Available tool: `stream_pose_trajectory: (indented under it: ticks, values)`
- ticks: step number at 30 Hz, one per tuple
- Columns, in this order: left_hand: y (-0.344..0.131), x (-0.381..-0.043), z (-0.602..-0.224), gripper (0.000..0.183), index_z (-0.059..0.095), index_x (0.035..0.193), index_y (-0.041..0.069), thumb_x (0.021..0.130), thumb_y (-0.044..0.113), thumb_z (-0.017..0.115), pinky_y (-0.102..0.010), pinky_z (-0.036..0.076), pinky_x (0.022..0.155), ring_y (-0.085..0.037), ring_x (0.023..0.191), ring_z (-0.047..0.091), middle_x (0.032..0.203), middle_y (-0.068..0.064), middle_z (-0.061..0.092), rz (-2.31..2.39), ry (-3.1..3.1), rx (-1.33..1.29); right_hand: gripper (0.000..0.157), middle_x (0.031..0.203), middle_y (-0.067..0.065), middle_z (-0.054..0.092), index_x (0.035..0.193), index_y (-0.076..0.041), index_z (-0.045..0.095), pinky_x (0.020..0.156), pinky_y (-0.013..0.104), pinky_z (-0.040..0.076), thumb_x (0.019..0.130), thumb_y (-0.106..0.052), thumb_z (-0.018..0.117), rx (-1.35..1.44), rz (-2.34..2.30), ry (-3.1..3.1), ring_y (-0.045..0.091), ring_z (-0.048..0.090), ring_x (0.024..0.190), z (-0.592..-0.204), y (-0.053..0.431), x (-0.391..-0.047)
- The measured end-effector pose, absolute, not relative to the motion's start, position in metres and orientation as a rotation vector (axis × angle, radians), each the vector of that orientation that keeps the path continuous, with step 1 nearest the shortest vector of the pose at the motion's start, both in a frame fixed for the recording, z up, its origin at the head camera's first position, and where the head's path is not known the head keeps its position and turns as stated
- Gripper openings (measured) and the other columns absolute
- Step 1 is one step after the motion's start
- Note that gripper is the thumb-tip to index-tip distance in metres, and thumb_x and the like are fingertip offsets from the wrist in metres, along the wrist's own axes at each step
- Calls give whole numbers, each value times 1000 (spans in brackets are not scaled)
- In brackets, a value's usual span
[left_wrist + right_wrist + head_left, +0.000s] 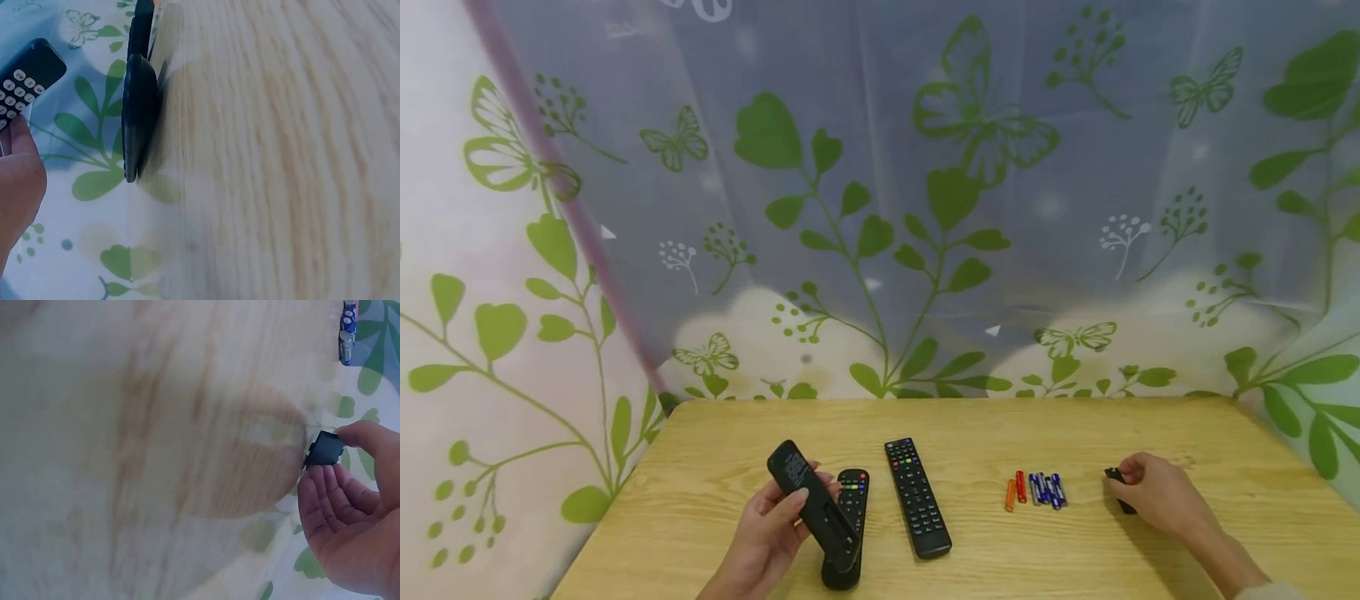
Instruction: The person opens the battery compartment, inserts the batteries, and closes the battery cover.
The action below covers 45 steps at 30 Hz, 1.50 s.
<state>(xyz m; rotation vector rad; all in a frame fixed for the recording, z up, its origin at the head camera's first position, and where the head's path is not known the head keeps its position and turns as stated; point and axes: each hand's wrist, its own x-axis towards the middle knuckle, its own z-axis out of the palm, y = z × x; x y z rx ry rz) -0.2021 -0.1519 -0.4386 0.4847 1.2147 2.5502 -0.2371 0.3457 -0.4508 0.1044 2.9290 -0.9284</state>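
My left hand (pixel 763 529) grips a black remote control (pixel 793 473), tilted with its back turned toward the head camera. The battery compartment in that back stands uncovered, with no battery seen in it. In the left wrist view, the button side of this remote (pixel 28 81) shows above the fingers. Over on the right, my right hand (pixel 1172 500) pinches a small black battery cover (pixel 326 449) between thumb and fingers, low over the table. Its fingers partly hide the cover in the head view.
A second black remote (pixel 853 497) lies partly behind the held one, and a third remote (pixel 917 500) lies beside it, buttons up. An orange battery (pixel 1011 495), a red battery (pixel 1020 487) and several blue batteries (pixel 1047 490) lie on the wooden table (pixel 985 567). A patterned curtain (pixel 880 333) hangs behind.
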Motion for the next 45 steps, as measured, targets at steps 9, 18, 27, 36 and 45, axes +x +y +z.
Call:
stream_pose_trajectory:
  ticks: [9,18,27,36,45]
  values:
    - [-153,-204,-439,31,57,125,11,100,0,41,-38,40,104,-28,120,53,120,-10,61,2542,1231,510,48,88,7,64,103,12,59,64,41,53,88,-33,67,57,-807,2902,25,62,79,-444,338,-239]
    - [-154,-204,-441,32,55,126,10,100,0,41,-38,39,105,-28,121,53,121,-10,61,2532,1210,525,38,86,6,65,101,9,63,62,42,52,87,-27,68,66,-664,2943,21,62,75,-442,331,-237]
    - [-154,-204,-441,31,57,125,11,100,1,41,-38,39,105,-26,119,55,121,-9,61,2535,1214,512,37,84,5,64,100,8,62,60,40,52,87,-26,68,62,-659,2953,19,61,72,-447,332,-237]
    - [-155,-203,-441,31,56,127,10,101,2,40,-39,36,106,-27,121,53,121,-9,61,2533,1184,505,35,77,4,62,96,7,62,54,33,46,88,-26,67,73,-649,2940,15,55,63,-448,331,-235]
    - [-156,-205,-438,31,58,125,11,101,2,41,-39,37,106,-26,119,54,120,-9,60,2540,1195,462,42,73,2,60,102,7,61,50,31,42,90,-32,65,56,-634,2983,14,53,58,-447,331,-231]
